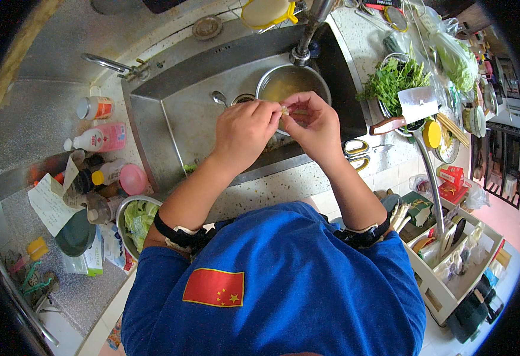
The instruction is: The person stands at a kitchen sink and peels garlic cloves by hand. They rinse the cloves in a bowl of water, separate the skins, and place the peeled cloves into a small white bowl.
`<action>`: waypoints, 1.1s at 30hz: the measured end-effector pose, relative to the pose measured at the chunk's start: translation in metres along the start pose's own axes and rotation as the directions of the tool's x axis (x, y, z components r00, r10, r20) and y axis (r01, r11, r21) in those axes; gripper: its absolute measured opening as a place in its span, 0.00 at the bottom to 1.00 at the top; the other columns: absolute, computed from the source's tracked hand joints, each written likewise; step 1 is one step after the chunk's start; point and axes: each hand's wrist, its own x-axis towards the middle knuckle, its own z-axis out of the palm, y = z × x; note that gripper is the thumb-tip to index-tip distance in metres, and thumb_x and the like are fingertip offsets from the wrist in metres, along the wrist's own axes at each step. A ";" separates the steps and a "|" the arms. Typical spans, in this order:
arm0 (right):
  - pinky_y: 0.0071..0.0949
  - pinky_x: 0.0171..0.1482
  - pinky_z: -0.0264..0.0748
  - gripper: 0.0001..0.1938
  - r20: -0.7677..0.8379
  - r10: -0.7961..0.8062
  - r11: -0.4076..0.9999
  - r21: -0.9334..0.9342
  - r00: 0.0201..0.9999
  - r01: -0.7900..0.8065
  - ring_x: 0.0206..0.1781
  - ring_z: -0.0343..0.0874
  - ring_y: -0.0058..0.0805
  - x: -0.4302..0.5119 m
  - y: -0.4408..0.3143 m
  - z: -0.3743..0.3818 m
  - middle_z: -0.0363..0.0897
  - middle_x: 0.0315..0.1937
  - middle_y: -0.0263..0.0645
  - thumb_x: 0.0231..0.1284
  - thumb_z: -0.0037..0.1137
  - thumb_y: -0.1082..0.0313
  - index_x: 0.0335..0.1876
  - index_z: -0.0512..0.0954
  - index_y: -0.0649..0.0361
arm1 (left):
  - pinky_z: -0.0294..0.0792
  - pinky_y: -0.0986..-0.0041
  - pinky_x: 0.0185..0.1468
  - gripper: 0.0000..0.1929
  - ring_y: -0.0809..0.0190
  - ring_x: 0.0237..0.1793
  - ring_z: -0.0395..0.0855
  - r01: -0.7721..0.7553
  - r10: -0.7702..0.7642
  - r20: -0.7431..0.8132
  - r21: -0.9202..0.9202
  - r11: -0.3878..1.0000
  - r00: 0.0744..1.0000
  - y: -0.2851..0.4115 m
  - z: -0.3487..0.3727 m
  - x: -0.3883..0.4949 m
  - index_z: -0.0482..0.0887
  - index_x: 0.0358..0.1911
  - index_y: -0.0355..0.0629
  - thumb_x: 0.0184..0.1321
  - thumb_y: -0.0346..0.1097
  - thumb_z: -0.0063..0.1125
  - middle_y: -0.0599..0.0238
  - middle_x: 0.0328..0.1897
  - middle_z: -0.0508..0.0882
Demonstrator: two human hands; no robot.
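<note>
Over the stainless steel sink (188, 120), my left hand (246, 127) and my right hand (311, 120) meet at the fingertips. Between them they pinch a small pale piece of food (284, 110), too small to identify. Just beyond and partly behind my hands sits a round metal pot (264, 78) in the sink, with cloudy yellowish liquid in it. A metal spoon (219, 98) lies on the sink floor, beside the drain (242, 99), which my left hand partly hides.
A faucet (300, 55) hangs over the pot. Scissors (357, 155) lie on the right counter, near a cleaver (413, 109) resting across a bowl of leafy greens (393, 80). At left stand a pink bottle (104, 137) and a metal bowl of lettuce (137, 220).
</note>
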 end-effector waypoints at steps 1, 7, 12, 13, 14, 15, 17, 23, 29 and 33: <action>0.22 0.43 0.79 0.09 0.000 -0.005 1.000 -0.023 1.000 0.005 0.40 0.79 0.19 0.000 -0.001 0.000 0.79 0.36 0.34 0.49 0.60 0.79 0.38 0.76 0.63 | 0.72 0.66 0.32 0.06 0.56 0.28 0.81 -0.010 0.010 0.002 0.011 1.000 1.000 0.000 0.000 0.000 0.79 0.31 0.46 0.50 0.33 0.62 0.65 0.30 0.83; 0.21 0.43 0.79 0.11 0.061 0.055 0.996 0.060 0.997 -0.059 0.41 0.78 0.19 0.001 0.006 -0.004 0.79 0.37 0.34 0.49 0.61 0.78 0.39 0.76 0.64 | 0.71 0.65 0.32 0.10 0.55 0.28 0.80 -0.102 0.099 0.054 0.063 0.993 0.994 -0.002 0.001 0.001 0.75 0.32 0.46 0.47 0.32 0.62 0.65 0.28 0.81; 0.20 0.48 0.76 0.12 0.122 0.125 0.968 0.202 0.985 -0.148 0.42 0.77 0.19 0.003 0.011 -0.007 0.78 0.38 0.34 0.50 0.60 0.79 0.41 0.74 0.64 | 0.72 0.64 0.33 0.08 0.53 0.28 0.81 -0.024 0.023 0.038 0.013 1.000 0.999 -0.003 0.005 -0.001 0.75 0.31 0.45 0.48 0.31 0.60 0.63 0.27 0.80; 0.20 0.49 0.76 0.12 0.130 0.137 0.954 0.250 0.982 -0.166 0.43 0.77 0.19 0.003 0.011 -0.008 0.78 0.39 0.35 0.50 0.60 0.79 0.41 0.74 0.64 | 0.72 0.64 0.32 0.08 0.53 0.28 0.81 -0.005 0.005 0.022 -0.001 1.000 1.000 -0.004 0.006 -0.001 0.75 0.31 0.45 0.48 0.31 0.60 0.63 0.27 0.80; 0.20 0.50 0.75 0.12 0.142 0.142 0.936 0.302 0.980 -0.179 0.43 0.77 0.19 0.003 0.010 -0.009 0.78 0.39 0.35 0.50 0.59 0.80 0.42 0.74 0.65 | 0.72 0.64 0.31 0.08 0.53 0.27 0.80 0.027 -0.027 0.016 -0.021 0.999 1.000 -0.004 0.007 -0.002 0.75 0.31 0.45 0.48 0.31 0.60 0.63 0.26 0.80; 0.21 0.51 0.74 0.13 0.151 0.157 0.917 0.344 0.976 -0.201 0.44 0.77 0.20 0.004 0.010 -0.010 0.78 0.39 0.35 0.51 0.59 0.80 0.43 0.74 0.65 | 0.72 0.64 0.30 0.08 0.53 0.27 0.80 0.062 -0.062 0.013 -0.043 0.997 0.998 -0.005 0.007 -0.003 0.75 0.31 0.46 0.48 0.31 0.60 0.63 0.26 0.80; 0.21 0.53 0.73 0.14 0.173 0.173 0.871 0.432 0.970 -0.233 0.45 0.76 0.21 0.004 0.009 -0.012 0.78 0.41 0.36 0.51 0.58 0.81 0.45 0.73 0.65 | 0.72 0.64 0.29 0.08 0.53 0.26 0.80 0.120 -0.121 -0.007 -0.085 0.989 0.993 -0.008 0.008 -0.006 0.75 0.32 0.46 0.48 0.31 0.60 0.63 0.25 0.80; 0.23 0.53 0.74 0.14 0.239 0.237 0.678 0.654 0.942 -0.336 0.48 0.77 0.24 0.002 0.014 -0.020 0.78 0.44 0.39 0.55 0.56 0.80 0.46 0.72 0.62 | 0.72 0.64 0.34 0.06 0.54 0.33 0.80 0.290 -0.286 0.066 -0.059 0.955 0.956 -0.040 0.012 -0.023 0.77 0.29 0.46 0.48 0.30 0.62 0.63 0.25 0.80; 0.23 0.54 0.75 0.13 0.294 0.389 0.408 0.794 0.873 -0.450 0.48 0.78 0.26 0.005 0.049 -0.031 0.78 0.45 0.40 0.56 0.55 0.79 0.47 0.71 0.61 | 0.70 0.63 0.42 0.06 0.52 0.35 0.81 0.296 -0.301 0.296 0.062 0.953 0.907 -0.105 0.052 -0.061 0.81 0.21 0.44 0.44 0.22 0.55 0.62 0.26 0.82; 0.21 0.54 0.75 0.12 0.268 0.506 0.294 0.840 0.820 -0.456 0.48 0.78 0.28 0.007 0.082 -0.041 0.77 0.45 0.41 0.59 0.52 0.78 0.48 0.71 0.61 | 0.73 0.60 0.43 0.08 0.50 0.35 0.84 0.404 -0.534 0.519 0.349 0.845 0.667 -0.144 0.081 -0.087 0.87 0.32 0.47 0.50 0.29 0.54 0.56 0.34 0.85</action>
